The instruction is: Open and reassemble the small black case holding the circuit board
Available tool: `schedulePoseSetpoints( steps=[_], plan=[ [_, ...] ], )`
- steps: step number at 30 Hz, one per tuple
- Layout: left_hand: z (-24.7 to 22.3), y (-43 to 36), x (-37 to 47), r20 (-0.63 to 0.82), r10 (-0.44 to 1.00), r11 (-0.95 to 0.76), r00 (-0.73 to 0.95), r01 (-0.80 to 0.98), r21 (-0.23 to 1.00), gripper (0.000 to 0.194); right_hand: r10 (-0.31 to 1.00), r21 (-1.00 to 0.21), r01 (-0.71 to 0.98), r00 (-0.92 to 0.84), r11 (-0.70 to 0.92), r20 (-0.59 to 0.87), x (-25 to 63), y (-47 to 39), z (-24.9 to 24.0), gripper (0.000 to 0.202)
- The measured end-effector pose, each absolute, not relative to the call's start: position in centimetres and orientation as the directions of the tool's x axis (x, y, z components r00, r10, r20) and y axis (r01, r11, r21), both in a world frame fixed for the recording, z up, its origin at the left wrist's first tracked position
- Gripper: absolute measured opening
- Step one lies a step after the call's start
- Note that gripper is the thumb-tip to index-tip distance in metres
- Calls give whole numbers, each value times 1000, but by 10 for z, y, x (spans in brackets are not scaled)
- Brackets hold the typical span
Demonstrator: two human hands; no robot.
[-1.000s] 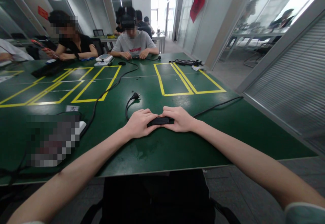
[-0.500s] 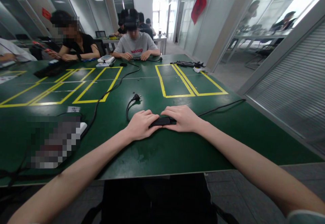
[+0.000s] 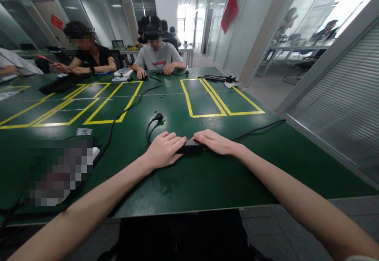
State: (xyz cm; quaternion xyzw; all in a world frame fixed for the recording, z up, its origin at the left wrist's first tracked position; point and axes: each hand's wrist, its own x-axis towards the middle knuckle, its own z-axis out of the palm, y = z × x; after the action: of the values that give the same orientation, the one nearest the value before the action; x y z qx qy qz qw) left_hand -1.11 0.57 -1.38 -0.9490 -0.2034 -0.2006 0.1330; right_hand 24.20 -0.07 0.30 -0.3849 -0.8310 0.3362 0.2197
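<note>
A black power adapter lies flat near the front of the green table, between my two hands. My left hand is closed around its left end, fingers over the top and thumb along the near side. At the other end, my right hand has its fingers closed on the adapter's right edge, where the cable meets it; the fingertips are partly hidden. A short cord with a black plug curls up behind my left hand. From beyond my right hand a thin black cable runs off to the right.
Yellow tape rectangles mark the green table. At left sits a blurred-out object with a white edge, beside a long black cord. A folded black tripod-like item lies far right. Across the table a person handles cords.
My right hand has shifted slightly and its thumb no longer shows under the adapter, so more of the adapter is visible. The person opposite has moved a hand to a small black object.
</note>
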Motion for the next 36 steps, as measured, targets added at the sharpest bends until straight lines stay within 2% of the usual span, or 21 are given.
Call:
schedulePoseSetpoints(
  steps=[1,3,5,7,10,12,16,19,26,29,30,33,36],
  plan=[
    [-13,5,-11,426,315,-885,849,424,-191,38,800,-822,462,-600,334,-12,242,-1,5,71],
    [-11,4,-10,414,302,-888,859,411,-205,39,755,-923,378,-625,72,-197,242,-1,6,73],
    [-11,3,-10,413,316,-885,854,422,-196,40,713,-951,299,-650,-79,-263,242,-2,6,71],
    [-12,2,-9,423,344,-880,838,445,-166,40,745,-959,256,-614,-122,-259,242,-2,5,67],
    [-13,2,-9,434,414,-878,800,477,-44,58,819,-961,276,-544,-33,-184,240,-2,2,60],
    [-13,3,-9,431,497,-857,753,503,108,64,853,-938,330,-515,105,-86,237,-4,1,54],
    [-11,6,-8,345,644,-754,683,491,435,38,871,-783,486,-472,389,139,231,-9,0,35],
    [-10,6,-6,322,670,-716,669,470,516,32,849,-693,553,-500,463,170,227,-11,0,33],
    [-13,2,-5,353,667,-740,657,526,419,33,870,-690,573,-460,442,176,224,-13,-6,45],
    [-15,2,-5,409,584,-811,701,509,288,64,891,-702,576,-412,418,192,225,-11,-8,56],
    [-16,2,-5,428,545,-837,721,500,223,68,894,-721,561,-405,408,191,226,-10,-9,58],
    [-18,4,-3,460,448,-871,766,491,31,54,902,-785,506,-406,357,148,227,-7,-11,61],
    [-19,4,-1,428,411,-875,805,479,-62,43,899,-814,499,-434,297,61,227,-6,-11,61]
  ],
)
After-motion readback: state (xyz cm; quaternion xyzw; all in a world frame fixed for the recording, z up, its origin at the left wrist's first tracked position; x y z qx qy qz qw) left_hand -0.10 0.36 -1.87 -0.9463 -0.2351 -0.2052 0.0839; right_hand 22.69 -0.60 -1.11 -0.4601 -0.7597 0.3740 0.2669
